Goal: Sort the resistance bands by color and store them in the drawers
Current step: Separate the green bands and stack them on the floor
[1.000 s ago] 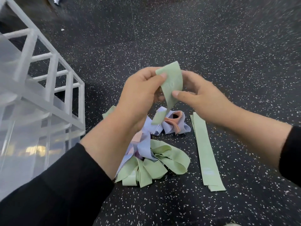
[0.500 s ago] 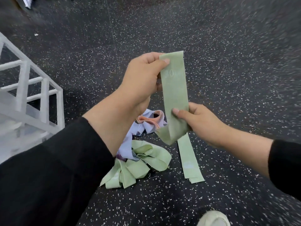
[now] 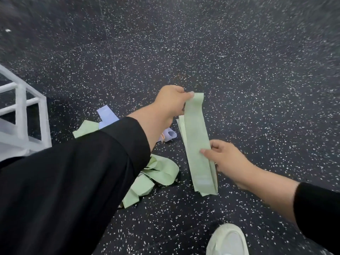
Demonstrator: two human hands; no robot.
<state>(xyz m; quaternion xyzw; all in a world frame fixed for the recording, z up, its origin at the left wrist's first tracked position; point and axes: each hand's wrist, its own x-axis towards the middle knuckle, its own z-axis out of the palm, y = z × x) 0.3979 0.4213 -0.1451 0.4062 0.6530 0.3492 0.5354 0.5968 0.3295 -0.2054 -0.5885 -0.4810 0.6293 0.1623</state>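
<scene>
L hand pinched green band at top end, R hand pinched it lower, over flat green stack.

Floor: black rubber surface with dense white speckles, filling most of my view. A faint straight seam runs down it from the top edge, left of centre, and fades out further down. One larger white fleck lies on the floor near the far left edge.

Shoe: pale, light-coloured toe section, visible at the bottom edge right of centre, resting on the floor. Only the front part is in view; the rest is cut off by the frame.

Sleeves: my left sleeve is black and covers the lower left of the view. My right sleeve is black, at the lower right edge.
</scene>
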